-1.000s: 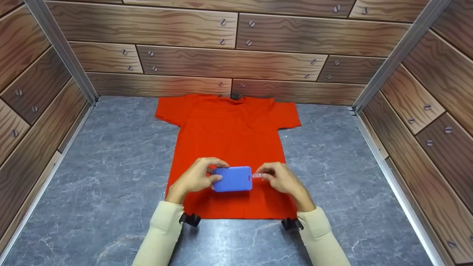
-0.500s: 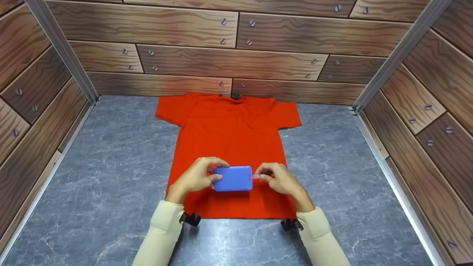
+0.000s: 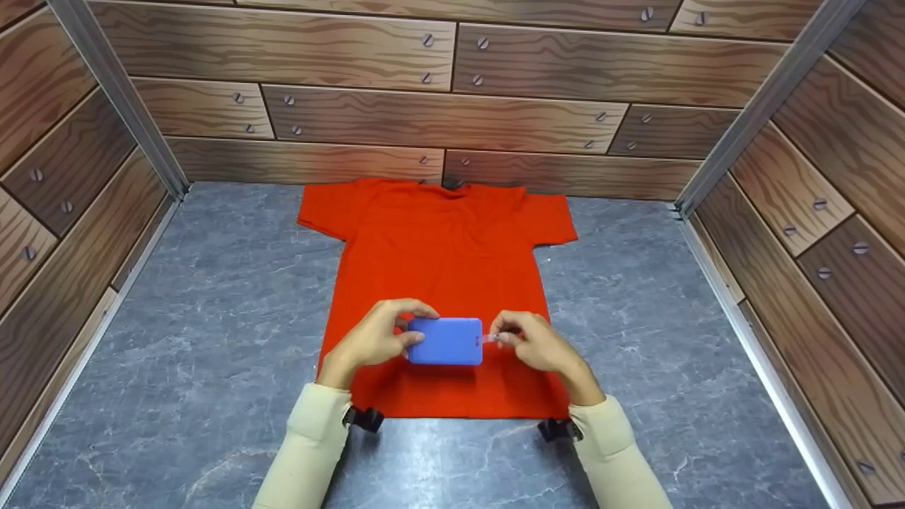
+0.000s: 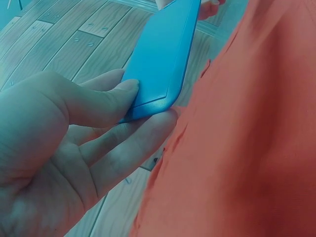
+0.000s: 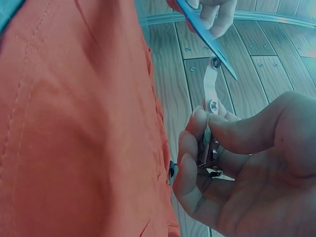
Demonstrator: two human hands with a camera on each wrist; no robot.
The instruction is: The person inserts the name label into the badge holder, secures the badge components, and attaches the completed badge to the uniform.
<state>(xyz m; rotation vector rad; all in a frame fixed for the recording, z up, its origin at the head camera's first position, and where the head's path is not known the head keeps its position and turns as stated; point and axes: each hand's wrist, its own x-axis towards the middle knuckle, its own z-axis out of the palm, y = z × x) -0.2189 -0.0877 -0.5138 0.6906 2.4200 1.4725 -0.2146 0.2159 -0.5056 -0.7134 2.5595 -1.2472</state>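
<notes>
A blue badge holder [image 3: 447,342] is held level above the lower part of a red T-shirt [image 3: 438,247]. My left hand [image 3: 375,339] pinches its left end, thumb on the upper face and fingers at the edge and below. From the slot at its right end runs a short clear strap [image 5: 210,84] with metal snap studs. My right hand [image 3: 539,344] pinches this strap between thumb and fingertips. In the right wrist view a metal clip [image 5: 210,155] at the strap's end sits inside the curled fingers, partly hidden.
The T-shirt lies spread flat on a grey marbled surface [image 3: 233,283], its collar towards the back wall. Wood-patterned panels [image 3: 353,113] stand at the back and both sides, with metal strips [image 3: 756,360] along the side edges. A small dark object [image 3: 451,184] shows at the collar.
The clear strap has shifted slightly in my right fingertips, and a stud now shows near them. Both hands and the badge holder stay almost in place.
</notes>
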